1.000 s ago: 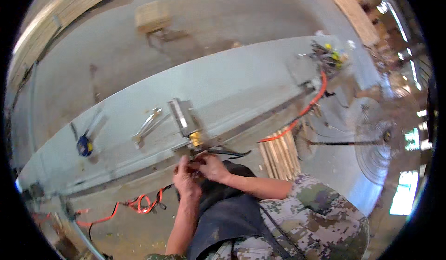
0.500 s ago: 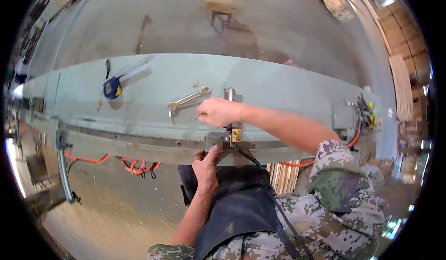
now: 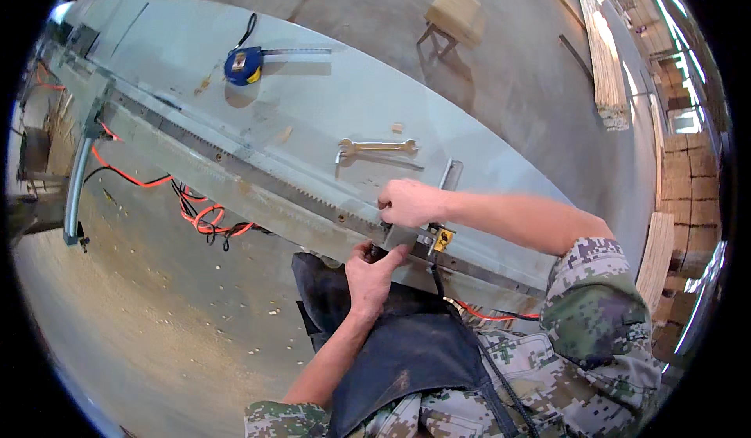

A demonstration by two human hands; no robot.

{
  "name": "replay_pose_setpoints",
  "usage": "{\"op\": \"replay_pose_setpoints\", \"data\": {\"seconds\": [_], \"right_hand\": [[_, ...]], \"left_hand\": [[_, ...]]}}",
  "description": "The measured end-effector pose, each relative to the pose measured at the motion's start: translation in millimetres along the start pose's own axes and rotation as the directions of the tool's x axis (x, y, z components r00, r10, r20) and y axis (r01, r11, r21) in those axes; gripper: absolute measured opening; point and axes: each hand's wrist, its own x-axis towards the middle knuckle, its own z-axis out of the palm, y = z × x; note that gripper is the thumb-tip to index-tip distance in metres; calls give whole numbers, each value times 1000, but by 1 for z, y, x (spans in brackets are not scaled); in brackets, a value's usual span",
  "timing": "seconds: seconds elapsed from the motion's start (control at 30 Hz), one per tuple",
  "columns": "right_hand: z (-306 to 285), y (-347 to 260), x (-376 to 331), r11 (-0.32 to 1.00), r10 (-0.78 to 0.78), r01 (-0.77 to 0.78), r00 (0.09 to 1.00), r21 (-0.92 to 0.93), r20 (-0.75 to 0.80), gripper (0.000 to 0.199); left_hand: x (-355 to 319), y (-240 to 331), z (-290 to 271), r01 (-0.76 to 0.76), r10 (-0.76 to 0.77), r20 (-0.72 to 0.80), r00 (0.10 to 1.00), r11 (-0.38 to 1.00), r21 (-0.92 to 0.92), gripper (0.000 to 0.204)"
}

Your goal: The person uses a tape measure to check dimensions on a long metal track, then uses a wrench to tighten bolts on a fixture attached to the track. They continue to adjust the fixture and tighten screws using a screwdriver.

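A grey metal block (image 3: 402, 238) rides on the toothed rail (image 3: 262, 178) along the near edge of a pale blue-grey table. My left hand (image 3: 368, 280) grips the block from the near side, thumb on its face and fingers curled at its left. Over the block's far left corner, my right hand (image 3: 412, 202) is closed in a pinch; what its fingertips hold is hidden. Beside the block sit a yellow-labelled part (image 3: 443, 240) and a metal bar (image 3: 451, 174) pointing away. Beyond my right hand lies an open-ended wrench (image 3: 379, 146), with a thin bent metal piece next to it.
A blue tape measure (image 3: 244, 66) with its blade partly out lies at the table's far left. Orange hoses (image 3: 205, 217) hang below the near edge, beside a metal arm (image 3: 79, 184). Past the table stand a stool with a box (image 3: 455, 14) and stacked wood strips (image 3: 602, 59).
The view has turned, so the table now slants down to the right. My right hand has come closer to the block's far side; my left hand stays on the block.
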Motion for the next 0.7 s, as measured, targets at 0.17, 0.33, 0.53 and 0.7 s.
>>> {"op": "replay_pose_setpoints", "data": {"seconds": [0.17, 0.33, 0.53, 0.7], "right_hand": [[-14, -21, -7, 994, 111, -111, 992, 3, 63, 38], [-4, -8, -2, 987, 100, -107, 993, 119, 63, 38], [-6, -6, 8, 919, 172, -217, 972, 330, 160, 35], [-5, -7, 9, 945, 144, -191, 972, 267, 184, 33]], "left_hand": [[10, -5, -6, 7, -8, 56, 998, 1000, 18, 52], [15, -15, -10, 9, -13, 79, 997, 999, 42, 54], [15, -26, -8, -88, 88, 2, 996, 996, 11, 64], [7, -15, -10, -116, 117, -2, 993, 985, 128, 66]]}}
